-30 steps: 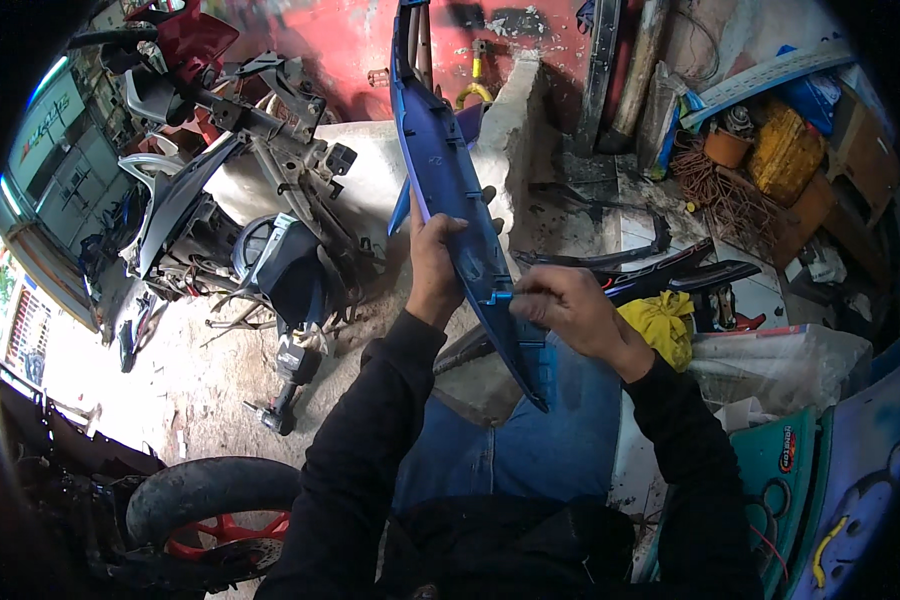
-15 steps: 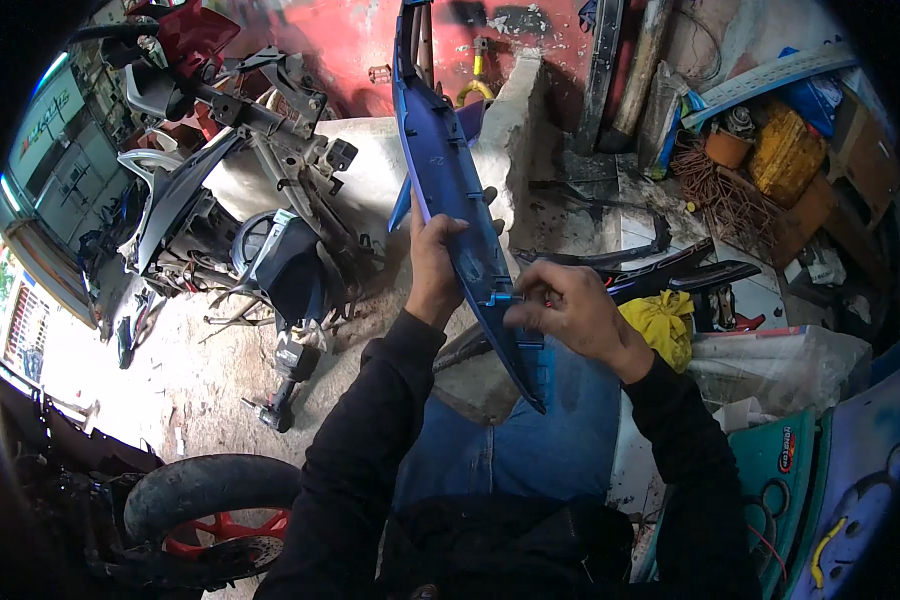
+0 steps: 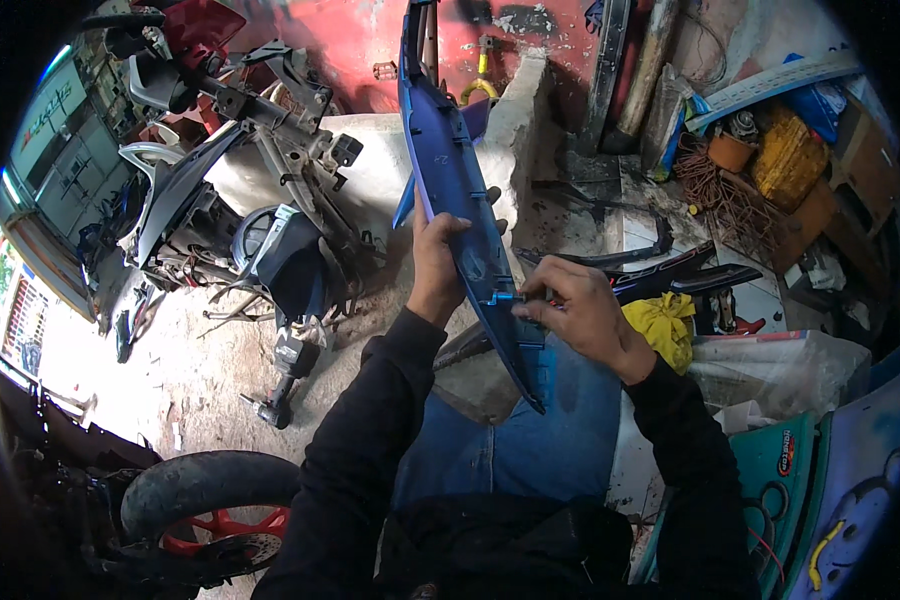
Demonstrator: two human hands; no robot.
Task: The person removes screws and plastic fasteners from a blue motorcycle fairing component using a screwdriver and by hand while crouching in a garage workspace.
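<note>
A long, curved blue plastic motorcycle fairing panel [image 3: 440, 160] stands tilted over my lap, its inner side with tabs and posts toward me. My left hand [image 3: 436, 265] is closed around its left edge, thumb lying on the inner face. On the right edge, a short bright blue post [image 3: 505, 297] sticks out toward my right hand [image 3: 582, 312]. The right fingers are pinched together at the end of that post. Whatever small dark thing they grip is mostly hidden by the fingers.
A cordless power tool [image 3: 285, 375] rests on the floor at left, below a stripped motorcycle frame [image 3: 295, 165]. A wheel with a black tyre [image 3: 195, 485] is at lower left. On the right are a yellow cloth [image 3: 660, 325], dark trim pieces [image 3: 705, 280] and a teal panel [image 3: 770, 460].
My right hand has shifted slightly right, and its fingers have turned and drawn closer together beside the post. The left hand and the panel have stayed nearly still.
</note>
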